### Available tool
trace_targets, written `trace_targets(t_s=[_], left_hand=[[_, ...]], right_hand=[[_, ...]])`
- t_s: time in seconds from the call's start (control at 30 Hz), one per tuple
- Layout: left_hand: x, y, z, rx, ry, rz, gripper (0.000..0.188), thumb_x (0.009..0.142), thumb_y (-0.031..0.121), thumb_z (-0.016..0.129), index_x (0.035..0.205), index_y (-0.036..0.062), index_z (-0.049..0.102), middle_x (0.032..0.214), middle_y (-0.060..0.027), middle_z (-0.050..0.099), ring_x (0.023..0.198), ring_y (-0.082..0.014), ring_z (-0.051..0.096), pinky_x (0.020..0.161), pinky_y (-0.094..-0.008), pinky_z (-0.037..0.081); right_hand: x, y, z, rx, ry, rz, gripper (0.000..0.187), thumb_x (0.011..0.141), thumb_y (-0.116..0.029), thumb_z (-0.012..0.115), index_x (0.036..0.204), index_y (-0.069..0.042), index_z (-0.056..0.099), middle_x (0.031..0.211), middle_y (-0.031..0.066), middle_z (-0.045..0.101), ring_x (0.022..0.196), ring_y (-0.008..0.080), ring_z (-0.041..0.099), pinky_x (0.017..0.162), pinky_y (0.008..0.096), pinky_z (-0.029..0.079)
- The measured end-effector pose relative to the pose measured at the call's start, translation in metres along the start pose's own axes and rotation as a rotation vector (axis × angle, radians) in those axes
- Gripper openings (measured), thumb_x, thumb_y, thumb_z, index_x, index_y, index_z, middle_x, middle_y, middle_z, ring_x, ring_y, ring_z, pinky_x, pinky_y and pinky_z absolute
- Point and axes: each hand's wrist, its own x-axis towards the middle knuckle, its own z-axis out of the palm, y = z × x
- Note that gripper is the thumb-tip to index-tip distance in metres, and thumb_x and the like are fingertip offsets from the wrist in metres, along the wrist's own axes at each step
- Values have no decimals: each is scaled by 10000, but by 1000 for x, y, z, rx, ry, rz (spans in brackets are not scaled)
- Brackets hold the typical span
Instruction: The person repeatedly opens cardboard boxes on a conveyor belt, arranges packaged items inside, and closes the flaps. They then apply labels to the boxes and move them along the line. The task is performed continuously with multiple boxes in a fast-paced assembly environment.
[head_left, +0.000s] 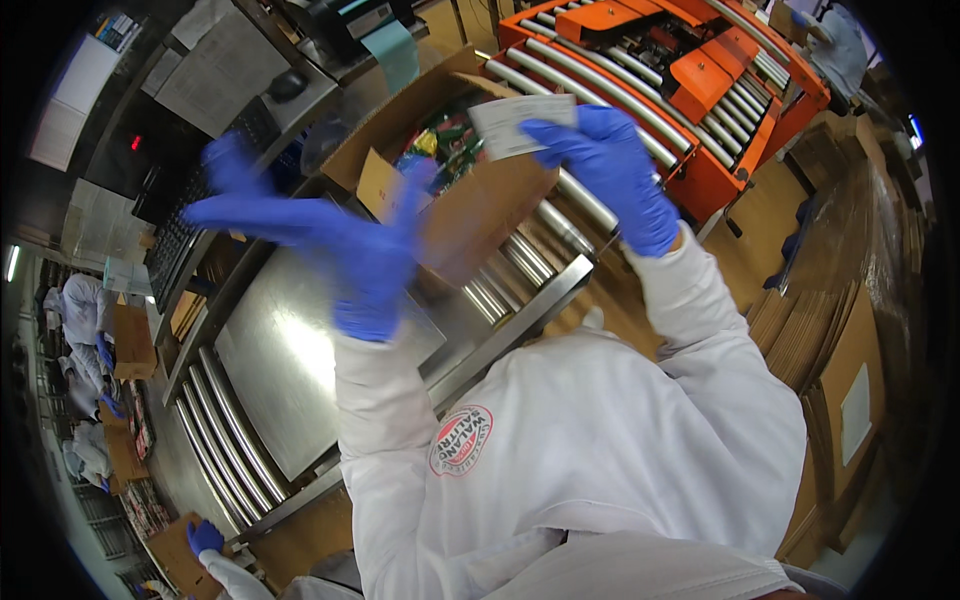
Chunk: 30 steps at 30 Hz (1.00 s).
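Note:
Pinched between the thumb and fingers of my right hand (625, 180) is a white printed label (500, 128). It is held up over the near side of an open cardboard box (495, 205), hiding part of its rim. Inside the box lie several shiny packets, with red and green packets (455, 145) showing. My left hand (345, 245) is smeared by motion, fingers spread wide and nothing seen in them. It hovers left of the box, above the steel surface. Both hands wear blue gloves.
The box sits on a roller conveyor with a steel plate (275, 350) to its left. An orange roller machine (710, 90) stands beyond. Flat cardboard stacks (840, 370) are at right. A keyboard (175, 240) and mouse (288, 85) lie at left. Co-workers (85, 310) stand far left.

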Motion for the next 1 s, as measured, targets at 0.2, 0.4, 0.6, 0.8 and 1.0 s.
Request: trace_targets(t_s=[0.2,0.4,0.6,0.8,1.0], left_hand=[[0,-24,-19,289,-224,1,889,733,357,757,1431,87,275,1336,-236,370,1214,-334,401,1014,-450,307],[-48,-6,25,210,-786,-315,342,829,398,641,976,90,661,1158,-193,544,973,-353,581,828,-393,467],[-49,-8,18,210,-895,-354,313,863,375,598,983,90,642,1140,-191,559,926,-363,590,790,-396,476],[-33,-18,39,99,-1062,-391,513,831,526,571,1049,65,623,1032,-165,625,907,-341,607,759,-401,481],[-42,-54,86,562,-726,-198,696,812,635,514,1269,112,486,1288,-185,485,1171,-366,469,894,-546,372]], right_hand=[[-58,84,-57,-697,-457,326,363,729,-407,759,746,-46,719,551,84,611,542,128,586,578,283,473],[-28,156,-8,-406,-129,471,471,665,-520,757,712,-54,711,591,90,627,555,152,610,612,322,493],[-7,172,-50,-1180,-111,549,800,683,-797,504,760,-25,697,772,185,669,730,348,653,690,397,501],[70,77,-38,-674,151,-667,380,892,-399,571,866,-35,679,790,106,660,718,262,624,671,353,484],[120,89,35,-1241,-340,-433,626,906,-584,401,702,-82,714,589,151,587,663,320,596,609,433,457]])
